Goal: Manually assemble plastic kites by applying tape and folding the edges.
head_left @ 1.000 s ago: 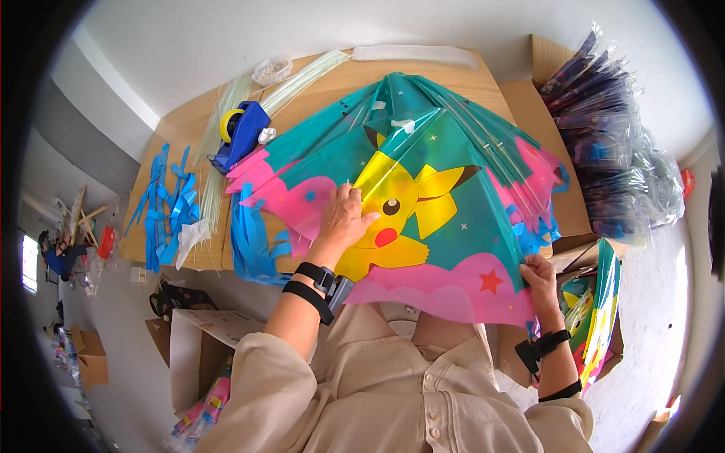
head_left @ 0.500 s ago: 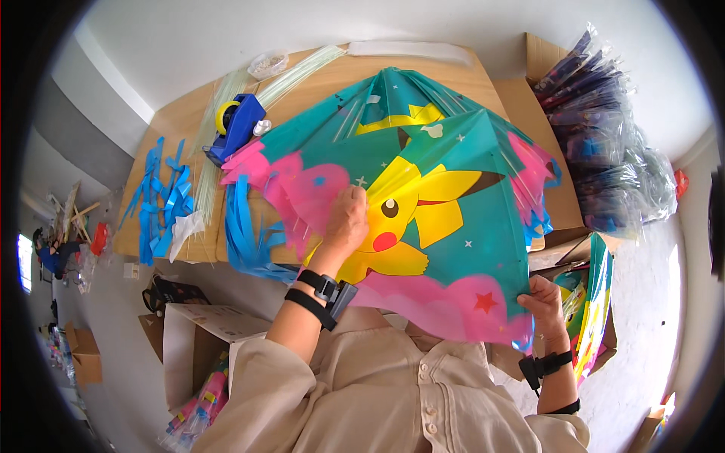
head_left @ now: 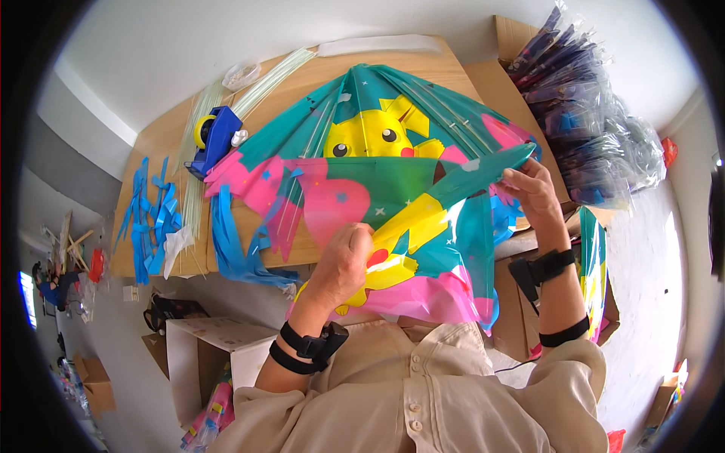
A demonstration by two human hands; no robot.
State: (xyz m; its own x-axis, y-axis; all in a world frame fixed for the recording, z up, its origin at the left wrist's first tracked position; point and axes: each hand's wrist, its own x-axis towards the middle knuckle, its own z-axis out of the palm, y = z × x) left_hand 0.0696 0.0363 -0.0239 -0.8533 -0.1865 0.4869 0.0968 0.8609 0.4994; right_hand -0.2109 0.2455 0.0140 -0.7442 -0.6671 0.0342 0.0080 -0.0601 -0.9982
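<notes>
Head: kite on table, white wall

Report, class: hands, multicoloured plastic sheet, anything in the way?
Left hand closed on green, pink and yellow plastic sheet. Right hand pinching its green edge. Matching sheet partly underneath, on pale wooden table; no obstruction visible.

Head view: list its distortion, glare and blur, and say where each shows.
In the head view, the fisheye lens bows the edge of the table and blackens the corners; also in the head view, light glints off the clear bags and the creased front kite; head view again, that kite's pink part near the left hand looks smeared, perhaps by motion.
</notes>
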